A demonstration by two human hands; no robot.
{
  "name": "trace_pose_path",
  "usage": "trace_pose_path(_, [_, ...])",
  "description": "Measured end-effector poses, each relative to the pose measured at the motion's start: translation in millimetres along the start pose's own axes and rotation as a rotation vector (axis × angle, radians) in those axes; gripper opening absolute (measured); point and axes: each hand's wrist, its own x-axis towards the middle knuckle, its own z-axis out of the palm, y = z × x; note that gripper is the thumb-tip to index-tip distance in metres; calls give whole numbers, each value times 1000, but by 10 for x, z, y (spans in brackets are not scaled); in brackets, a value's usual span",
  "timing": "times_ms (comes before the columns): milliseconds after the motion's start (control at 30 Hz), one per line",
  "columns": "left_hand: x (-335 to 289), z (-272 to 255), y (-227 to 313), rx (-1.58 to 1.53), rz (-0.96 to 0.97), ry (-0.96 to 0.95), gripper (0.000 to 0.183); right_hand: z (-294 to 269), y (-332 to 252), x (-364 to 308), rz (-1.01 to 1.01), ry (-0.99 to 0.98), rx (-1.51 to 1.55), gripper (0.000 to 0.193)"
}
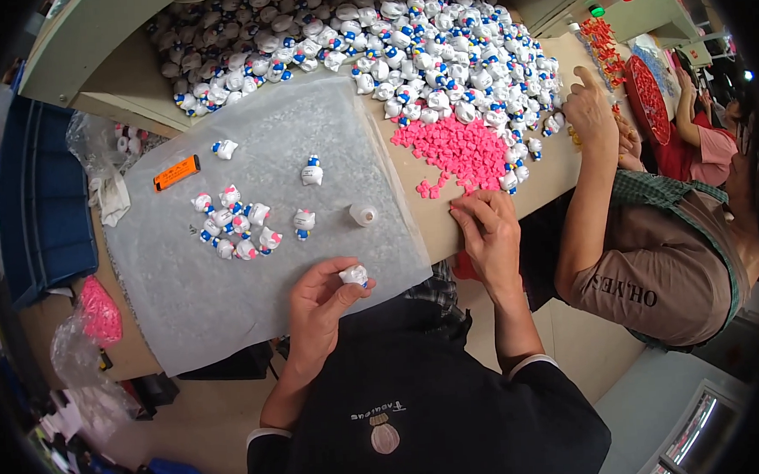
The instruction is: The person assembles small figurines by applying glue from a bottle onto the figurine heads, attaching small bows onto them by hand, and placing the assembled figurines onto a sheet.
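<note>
My left hand (318, 313) is closed around a small white cat figurine (354, 275) with a bit of blue, held over the front edge of the sheet. At the near side of a heap of small pink pieces (465, 151), my right hand (491, 235) has thumb and fingers pinched together; what lies between the tips is too small to make out. On the whitish sheet (254, 308) lies a cluster of cat figurines (240, 220) with pink bits on them. Single figurines (311, 171) lie apart from it. A small white bottle (363, 215) stands nearby.
Behind the sheet rises a big pile of white and blue figurines (439, 54). An orange box (176, 172) lies on the sheet's left part; a blue bin (47, 199) and a pink bag (100, 312) are farther left. A co-worker's arm (586, 175) reaches in at right.
</note>
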Motion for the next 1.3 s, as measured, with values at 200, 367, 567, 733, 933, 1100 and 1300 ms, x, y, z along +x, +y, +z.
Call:
trace_pose_path(200, [56, 117, -9, 92, 27, 34, 29, -69, -275, -58, 55, -218, 402, 7])
trace_pose_path(367, [37, 129, -10, 175, 91, 28, 28, 89, -540, -210, 151, -415, 731, 9])
trace_pose_path(567, [-18, 118, -25, 229, 122, 38, 26, 161, -609, -225, 95, -515, 653, 13])
trace_pose_path(733, [-27, 75, -64, 268, 177, -10, 28, 199, -629, -236, 172, -491, 685, 10])
trace_pose_path(933, [-29, 63, -82, 334, 215, 39, 28, 240, -581, -207, -173, -349, 490, 12])
trace_pose_path(1100, [-42, 84, -70, 361, 269, 47, 27, 246, -578, -198, -233, -333, 511, 14])
trace_pose_path(1300, [-33, 53, -58, 614, 400, 58, 28, 293, -577, -236, -250, -279, 529, 16])
